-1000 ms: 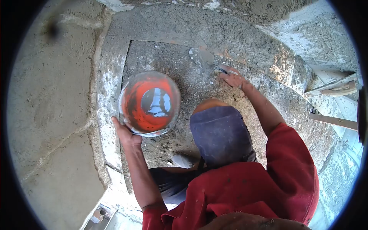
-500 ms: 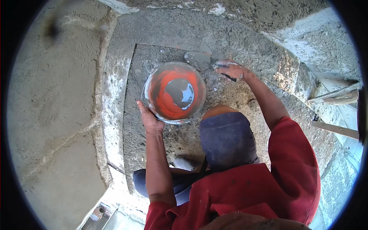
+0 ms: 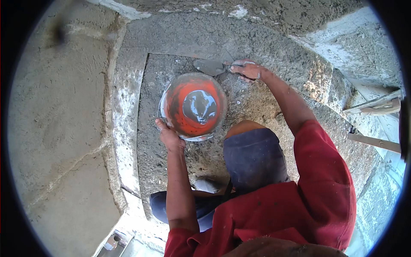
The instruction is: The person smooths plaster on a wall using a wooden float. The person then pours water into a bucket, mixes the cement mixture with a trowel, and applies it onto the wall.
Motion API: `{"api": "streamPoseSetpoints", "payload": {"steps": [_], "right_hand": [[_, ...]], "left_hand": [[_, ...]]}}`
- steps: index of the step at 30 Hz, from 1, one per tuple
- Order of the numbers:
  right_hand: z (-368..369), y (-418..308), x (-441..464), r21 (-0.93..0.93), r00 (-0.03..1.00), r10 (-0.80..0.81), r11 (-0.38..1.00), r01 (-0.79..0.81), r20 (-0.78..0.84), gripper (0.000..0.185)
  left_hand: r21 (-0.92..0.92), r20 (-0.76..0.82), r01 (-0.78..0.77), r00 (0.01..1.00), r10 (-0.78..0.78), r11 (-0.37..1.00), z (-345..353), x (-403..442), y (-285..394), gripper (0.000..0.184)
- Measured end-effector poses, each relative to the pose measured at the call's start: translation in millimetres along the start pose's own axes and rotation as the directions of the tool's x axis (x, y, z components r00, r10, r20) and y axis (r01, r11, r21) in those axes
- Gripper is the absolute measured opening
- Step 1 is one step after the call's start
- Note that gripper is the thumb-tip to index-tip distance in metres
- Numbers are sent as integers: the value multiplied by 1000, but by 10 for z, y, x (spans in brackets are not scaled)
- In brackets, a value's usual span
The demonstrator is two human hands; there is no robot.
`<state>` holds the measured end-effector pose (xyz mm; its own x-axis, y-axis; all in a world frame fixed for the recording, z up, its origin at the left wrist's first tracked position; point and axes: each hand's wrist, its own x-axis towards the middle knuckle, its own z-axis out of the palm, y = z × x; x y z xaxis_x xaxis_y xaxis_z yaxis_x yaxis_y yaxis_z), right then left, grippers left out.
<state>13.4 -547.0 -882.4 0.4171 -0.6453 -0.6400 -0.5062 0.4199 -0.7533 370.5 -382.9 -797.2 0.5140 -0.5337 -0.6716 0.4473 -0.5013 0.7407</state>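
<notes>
A round bucket (image 3: 173,97) with an orange-red inside holds wet grey mortar (image 3: 193,112) at its bottom, its surface shiny with water. My left hand (image 3: 170,136) grips the bucket's lower left side, thumb up by the rim and the other fingers hidden beneath. In my right hand (image 3: 249,70) is a trowel (image 3: 209,67), held by its handle. The trowel's grey-coated blade points left, just beyond the bucket's far rim. Wet mortar smears mark the right hand's fingers.
Rough gravelly ground (image 3: 261,100) surrounds the bucket. A whitish ledge (image 3: 125,115) runs along the left, beside a plastered grey surface (image 3: 64,128). Wooden pieces (image 3: 373,142) jut out at the right. My bent knee (image 3: 254,156) is close below the bucket.
My right hand and the trowel have shifted left and slightly up. The bucket has moved a little left and down, and the wet mortar's surface inside looks different. My left hand stays on it.
</notes>
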Motion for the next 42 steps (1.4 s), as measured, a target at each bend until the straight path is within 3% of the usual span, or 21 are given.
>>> {"api": "streamPoseSetpoints", "payload": {"steps": [2,4,5,7,9,11,13,16,17,18,20,21,23,25,27,29,35,38,39,42], "right_hand": [[98,110,-81,257,989,-47,963,82,-139,52],[148,211,-339,541,969,-4,829,141,-247,52],[125,337,-453,504,949,40,854,131,-314,53],[37,483,-822,195,946,12,979,54,-323,47],[43,771,-1167,-77,922,-148,989,129,-359,53],[80,890,-1354,-222,915,-168,971,89,-367,52],[58,840,-1437,-245,919,-43,968,-59,-391,44],[-38,522,-740,-247,895,25,957,-150,-446,51],[-155,408,-340,-255,904,36,954,-158,-425,54],[-226,251,6,-127,915,112,977,-173,-387,57],[-432,-55,498,-210,940,164,950,-232,-298,56],[-507,17,698,-391,945,-40,916,-96,-325,56],[-513,347,1092,-711,854,-443,691,131,-274,58],[-431,449,1105,-759,760,-568,632,156,-316,55],[-385,411,952,-591,774,-460,794,140,-435,54],[-257,-1,437,-109,880,-73,994,24,-470,54],[-154,-74,-262,-414,661,-392,901,134,-640,50],[-108,-474,-800,-490,673,-488,846,209,-556,47],[-61,-582,-944,-490,751,-454,848,200,-480,54],[343,-450,-1100,-724,648,-702,607,327,-295,45]], "left_hand": [[-33,-25,-55,998,54,998,76,-52,5,75],[-14,-73,-118,990,117,993,96,-20,-14,75],[29,-102,-148,983,150,989,82,34,-31,76],[87,-91,-173,979,180,981,101,60,-40,77],[103,-26,-173,984,176,979,170,24,40,79],[127,-37,-264,962,271,956,182,117,-4,73],[140,-43,-310,947,319,940,233,154,-7,69],[179,-25,-315,946,324,932,288,160,-31,67],[214,-12,-323,943,334,922,280,181,-33,68],[249,1,-335,938,346,909,284,196,-21,69],[306,-16,-357,925,379,883,407,77,26,68],[338,-27,-363,919,394,869,435,8,38,67],[342,-33,-389,905,424,855,433,68,-50,66],[314,-30,-405,900,435,859,497,45,-59,66],[265,-27,-398,907,420,878,553,-44,-52,66],[276,-61,-448,875,480,850,525,-14,-116,60],[253,-131,-422,877,462,871,561,-15,-81,59],[283,-127,-401,885,448,872,596,2,-11,60],[298,-118,-395,888,444,869,607,7,2,60],[243,-161,-378,893,421,893,713,-12,58,61]]}}
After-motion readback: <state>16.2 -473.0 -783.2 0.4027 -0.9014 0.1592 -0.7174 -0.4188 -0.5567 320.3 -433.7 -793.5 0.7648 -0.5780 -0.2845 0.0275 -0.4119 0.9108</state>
